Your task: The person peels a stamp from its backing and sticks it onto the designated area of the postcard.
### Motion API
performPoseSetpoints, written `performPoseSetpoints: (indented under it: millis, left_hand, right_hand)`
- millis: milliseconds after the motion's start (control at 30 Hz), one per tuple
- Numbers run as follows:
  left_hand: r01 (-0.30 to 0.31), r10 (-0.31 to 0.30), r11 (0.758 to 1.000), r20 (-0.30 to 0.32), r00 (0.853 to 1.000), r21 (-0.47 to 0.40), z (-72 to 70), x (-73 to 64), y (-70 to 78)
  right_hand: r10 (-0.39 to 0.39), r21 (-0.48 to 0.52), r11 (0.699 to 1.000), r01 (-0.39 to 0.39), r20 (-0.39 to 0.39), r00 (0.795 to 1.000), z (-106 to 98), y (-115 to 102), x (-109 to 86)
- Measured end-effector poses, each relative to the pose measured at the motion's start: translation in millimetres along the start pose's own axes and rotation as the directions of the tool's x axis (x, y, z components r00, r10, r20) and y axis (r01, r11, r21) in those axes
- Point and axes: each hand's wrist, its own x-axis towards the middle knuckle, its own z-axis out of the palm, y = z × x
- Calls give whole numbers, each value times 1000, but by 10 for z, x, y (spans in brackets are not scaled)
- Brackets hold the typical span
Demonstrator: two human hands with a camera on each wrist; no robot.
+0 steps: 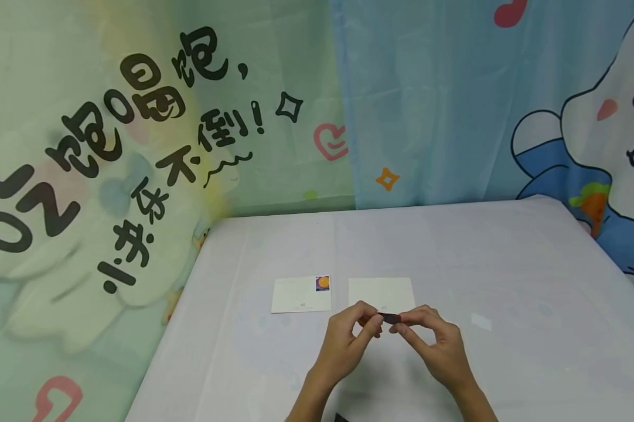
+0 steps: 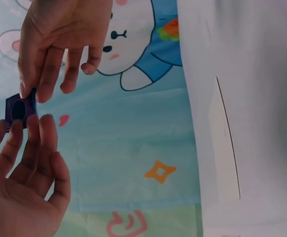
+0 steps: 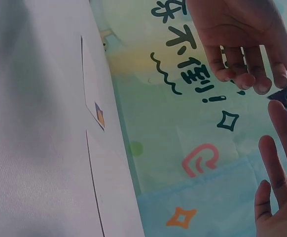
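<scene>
Both hands come together above the near side of the table, holding a small dark purple stamp (image 2: 19, 109) with an oval on its face. My left hand (image 1: 347, 339) pinches one edge between thumb and fingers. The opposite edge is pinched by my right hand (image 1: 437, 346). In the head view the stamp appears edge-on and dark. Just beyond the hands lies a white envelope (image 1: 380, 293), its near edge partly covered by the fingers. To its left is a second white envelope (image 1: 301, 296), with a purple and orange stamp (image 1: 323, 283) at its upper right corner.
A white cloth covers the table (image 1: 232, 351). Right of the hands lies a small pale, shiny piece (image 1: 481, 321). A dark corner of something (image 1: 340, 417) shows at the bottom edge. Printed curtains (image 1: 422, 105) stand behind and to the left.
</scene>
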Motion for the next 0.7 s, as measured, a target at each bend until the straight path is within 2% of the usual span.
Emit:
performPoseSetpoints:
  millis: [100,200,300,467,567,700]
  left_hand:
    - [19,-20,1000,-62,998,-5,5,18,3]
    - [54,-57,998,-96,994,-39,14,33,11]
    - [83,-91,993,-101,991,-82,29,42,15]
    - [98,-109,987,-92,990,-124,27,76,89]
    - [135,-147,980,-76,986,-143,-6,119,191]
    - [183,-195,968,-57,979,-170,-17,188,222]
  right_hand:
    - [37,41,998,-38,17,999,-6,3,-12]
    - [62,98,993,-65,33,998,-9,0,-19]
    - [51,172,983,-58,46,998,-10,-1,-29]
    - [14,258,966,-28,59,998,-13,-9,-34]
    - [24,246,969,-38,58,998,-15,-2,-32]
    - [111,151,982,-114,33,993,-20,21,-19]
